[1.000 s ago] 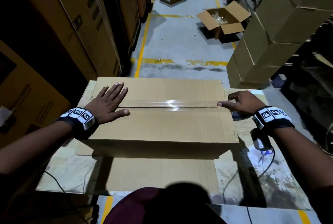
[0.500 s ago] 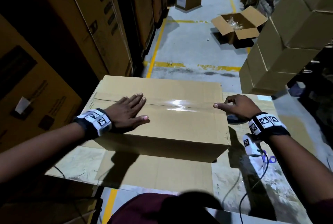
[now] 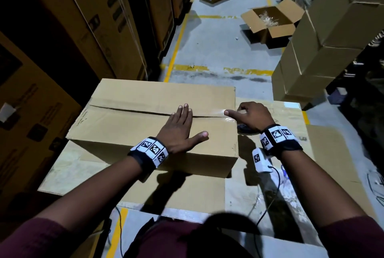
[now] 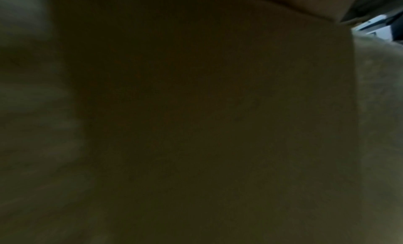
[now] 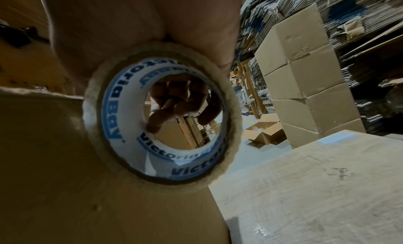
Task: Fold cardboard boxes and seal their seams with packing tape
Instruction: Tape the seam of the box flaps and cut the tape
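Observation:
A closed cardboard box (image 3: 133, 124) lies on the work table, its top flaps meeting in a seam covered with clear tape. My left hand (image 3: 180, 126) lies flat across that seam right of the middle, fingers straight. At the box's right edge my right hand (image 3: 249, 115) grips a roll of packing tape (image 5: 162, 120), index finger stretched onto the tape strip. In the right wrist view the roll's white core with blue lettering fills the centre, fingers curled through its far side. The left wrist view is dark, filled by the box's side (image 4: 196, 127).
The table (image 3: 311, 174) is covered with flattened cardboard. Tall cartons (image 3: 93, 18) line the left; stacked boxes (image 3: 324, 39) stand at the right. Two open boxes (image 3: 270, 23) sit on the aisle floor beyond. A cable (image 3: 276, 191) trails on the table near my right wrist.
My left hand has slid to the right along the taped seam, from the box's left end to near my right hand. The right hand has stayed at the right edge with the roll.

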### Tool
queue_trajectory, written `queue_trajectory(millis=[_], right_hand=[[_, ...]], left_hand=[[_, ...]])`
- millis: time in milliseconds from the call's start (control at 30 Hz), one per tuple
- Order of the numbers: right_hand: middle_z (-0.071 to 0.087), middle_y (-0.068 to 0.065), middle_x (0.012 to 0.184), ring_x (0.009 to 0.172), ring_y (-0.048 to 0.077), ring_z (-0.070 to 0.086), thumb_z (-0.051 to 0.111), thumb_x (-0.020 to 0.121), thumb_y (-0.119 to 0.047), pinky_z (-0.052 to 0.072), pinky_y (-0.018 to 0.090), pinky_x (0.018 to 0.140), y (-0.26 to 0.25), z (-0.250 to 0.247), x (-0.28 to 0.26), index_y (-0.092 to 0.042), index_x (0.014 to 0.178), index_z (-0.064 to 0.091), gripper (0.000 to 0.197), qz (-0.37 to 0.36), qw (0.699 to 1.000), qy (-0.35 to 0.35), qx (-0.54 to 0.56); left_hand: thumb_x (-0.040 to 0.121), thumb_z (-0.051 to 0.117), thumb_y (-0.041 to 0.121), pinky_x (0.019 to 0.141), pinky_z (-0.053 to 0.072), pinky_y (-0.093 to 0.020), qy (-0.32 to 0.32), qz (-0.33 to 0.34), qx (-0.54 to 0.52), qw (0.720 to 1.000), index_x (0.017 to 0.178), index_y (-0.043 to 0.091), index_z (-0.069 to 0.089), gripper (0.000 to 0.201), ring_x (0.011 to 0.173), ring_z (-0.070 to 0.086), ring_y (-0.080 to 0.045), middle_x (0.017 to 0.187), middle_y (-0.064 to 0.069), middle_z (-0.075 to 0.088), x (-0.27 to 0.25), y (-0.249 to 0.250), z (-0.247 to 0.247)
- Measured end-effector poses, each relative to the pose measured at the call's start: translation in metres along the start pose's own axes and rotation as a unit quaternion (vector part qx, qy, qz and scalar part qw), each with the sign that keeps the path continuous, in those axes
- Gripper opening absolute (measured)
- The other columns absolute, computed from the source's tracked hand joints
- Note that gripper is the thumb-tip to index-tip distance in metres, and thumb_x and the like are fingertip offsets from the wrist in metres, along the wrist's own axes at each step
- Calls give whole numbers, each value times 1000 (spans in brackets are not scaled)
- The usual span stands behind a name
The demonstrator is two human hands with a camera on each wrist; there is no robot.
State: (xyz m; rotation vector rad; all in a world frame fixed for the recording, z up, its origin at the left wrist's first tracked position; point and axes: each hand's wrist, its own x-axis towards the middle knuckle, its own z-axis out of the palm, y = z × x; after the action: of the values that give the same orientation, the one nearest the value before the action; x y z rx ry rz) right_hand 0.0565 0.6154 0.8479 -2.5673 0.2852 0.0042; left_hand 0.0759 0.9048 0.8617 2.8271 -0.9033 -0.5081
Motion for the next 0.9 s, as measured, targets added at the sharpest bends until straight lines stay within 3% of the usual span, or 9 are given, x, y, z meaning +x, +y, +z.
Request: queue_trajectory(millis=[133,233,367,467,567,633,700,800,900], right_hand=[[65,-4,68,70,16,62,63,77,-80,45,32,62,-2,1,-1,-21,70,64,59,2,1000,12,-1],[65,-5,74,74,17,61,61,83,-75,42,33,64,-3,2,-2,-23,85,62,53,-1,1000,24,-9],[61,-2,105,98,18,56,58,101,-40,47,41,89,12,1,-2,-17,120,58,29,-72,990,60,110],[58,8,126,109,14,58,60,100,-19,45,34,94,28,-2,-13,-19,128,50,30,19,928,53,369],[62,13,123,109,26,63,79,82,-35,53,48,94,43,3,-24,-18,131,52,58,143,829,34,539],[65,19,126,111,34,66,86,71,-50,48,61,101,46,8,-30,-20,125,59,67,189,781,-36,594],[68,22,125,113,37,66,81,77,-47,45,62,104,43,11,-37,-18,125,62,59,206,739,-89,636],[72,21,116,108,37,69,87,64,-50,53,55,99,43,22,-38,-16,129,60,79,225,715,-102,654],[76,18,106,105,35,72,87,71,-48,57,52,95,39,28,-39,-14,123,63,66,225,731,-55,642]], left_hand=[[84,16,87,125,-5,-44,-3,32,8,999,159,10,-7,111,153,-18,-22,165,-10,-20,14,41,5],[80,8,90,124,-6,-47,-6,66,30,997,159,12,-9,113,153,-19,-22,166,-10,-19,26,66,9],[82,6,87,124,-4,-49,-19,129,29,991,159,12,-8,108,152,-18,-16,166,-5,-19,32,85,3],[95,27,72,123,-9,-47,-25,127,13,992,160,16,-10,93,152,-20,-19,164,-6,-24,35,82,-22],[101,46,52,125,4,-48,-10,104,24,994,161,18,1,82,154,-12,-28,167,-13,-10,66,74,-59],[95,55,57,124,9,-47,-20,76,42,996,161,17,5,92,154,-8,-33,167,-16,-3,98,70,-76],[82,61,72,124,7,-51,-44,35,55,997,161,19,1,113,154,-9,-33,167,-14,-3,125,70,-75],[67,62,86,120,-1,-61,-40,10,37,998,161,23,2,128,154,-3,-27,167,-9,5,139,69,-56],[63,66,85,119,-1,-63,-9,23,10,1000,158,26,14,123,151,12,-25,160,-9,24,140,64,-46]])
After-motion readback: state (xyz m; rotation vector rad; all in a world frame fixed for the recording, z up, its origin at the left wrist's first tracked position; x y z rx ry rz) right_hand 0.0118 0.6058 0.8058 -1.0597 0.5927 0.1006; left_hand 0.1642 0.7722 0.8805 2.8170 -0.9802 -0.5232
